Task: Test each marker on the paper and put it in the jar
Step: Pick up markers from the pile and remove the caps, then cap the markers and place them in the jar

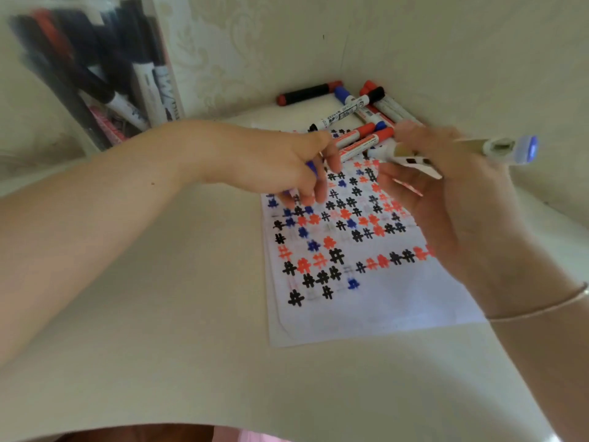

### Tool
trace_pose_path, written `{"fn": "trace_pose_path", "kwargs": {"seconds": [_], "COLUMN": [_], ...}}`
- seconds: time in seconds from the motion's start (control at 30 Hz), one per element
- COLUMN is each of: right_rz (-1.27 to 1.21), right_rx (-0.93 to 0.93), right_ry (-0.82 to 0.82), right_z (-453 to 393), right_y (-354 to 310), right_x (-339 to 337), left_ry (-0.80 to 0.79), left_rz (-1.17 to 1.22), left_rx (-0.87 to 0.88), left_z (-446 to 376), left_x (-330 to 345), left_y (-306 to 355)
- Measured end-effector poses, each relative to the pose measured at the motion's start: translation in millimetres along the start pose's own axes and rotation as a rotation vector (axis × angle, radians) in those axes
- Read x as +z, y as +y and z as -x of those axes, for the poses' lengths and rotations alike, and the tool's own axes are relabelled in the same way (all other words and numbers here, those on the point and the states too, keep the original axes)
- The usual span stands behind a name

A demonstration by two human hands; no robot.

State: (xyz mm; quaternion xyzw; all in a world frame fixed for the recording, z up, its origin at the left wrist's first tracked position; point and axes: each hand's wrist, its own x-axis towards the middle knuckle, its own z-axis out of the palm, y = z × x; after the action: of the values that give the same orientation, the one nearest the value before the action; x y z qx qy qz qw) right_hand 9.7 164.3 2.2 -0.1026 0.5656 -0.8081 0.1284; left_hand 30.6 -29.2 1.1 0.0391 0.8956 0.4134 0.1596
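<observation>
The right hand (446,186) pinches a white-barrelled marker (459,149) above the far end of the paper (366,301), its blue-ended tail pointing right. The left hand (274,164) curls its grip round a small blue cap (311,169) just beside it. The flat white sheet carries hash marks in black, red and blue. The clear jar (95,74) of markers stands far left on the smooth table (191,346).

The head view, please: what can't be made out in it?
- Jar: blurred, cut off by the top edge; its marker count is unreadable.
- Left hand: motion-blurred; the blue item in its fingers is unclear.
- Right hand: its marker's tip is hidden by its fingers.
- Marker pile: labels too small.
</observation>
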Motion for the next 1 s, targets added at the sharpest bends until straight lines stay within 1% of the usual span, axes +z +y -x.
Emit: {"fn": "trace_pose_path", "kwargs": {"seconds": [0.07, 0.13, 0.27, 0.4, 0.53, 0.67, 0.77, 0.87, 0.93, 1.0], "right_rz": [-0.069, -0.052, -0.013, -0.008, 0.023, 0.075, 0.02, -0.113, -0.158, -0.133], "right_rx": [0.016, -0.02, -0.084, -0.075, -0.067, -0.027, 0.094, 0.255, 0.312, 0.271], "right_ry": [0.024, 0.067, 0.109, 0.109, 0.075, -0.047, -0.118, -0.14, -0.099, 0.018], "right_z": [-3, -4, -4, -5, -3, -3, -7, -10, -13, -19], "right_y": [-3, -3, 0, 3, 4, 6, 1, -9, -15, -19], "right_x": [3, 7, 13, 14, 15, 17, 14, 9, 7, 6], "left_ry": [-0.088, -0.111, -0.112, -0.121, -0.118, -0.093, -0.035, 0.091, 0.19, 0.261], "left_rz": [0.164, 0.244, 0.282, 0.279, 0.288, 0.284, 0.328, 0.367, 0.31, 0.29], "left_rx": [0.043, 0.102, 0.162, 0.163, 0.154, 0.162, 0.143, 0.13, 0.119, 0.083], "left_z": [6, 12, 13, 13, 13, 15, 18, 20, 21, 20], "left_x": [0, 1, 0, 3, 3, 4, 3, 1, 0, -3], "left_y": [7, 9, 11, 11, 13, 15, 21, 28, 29, 28]}}
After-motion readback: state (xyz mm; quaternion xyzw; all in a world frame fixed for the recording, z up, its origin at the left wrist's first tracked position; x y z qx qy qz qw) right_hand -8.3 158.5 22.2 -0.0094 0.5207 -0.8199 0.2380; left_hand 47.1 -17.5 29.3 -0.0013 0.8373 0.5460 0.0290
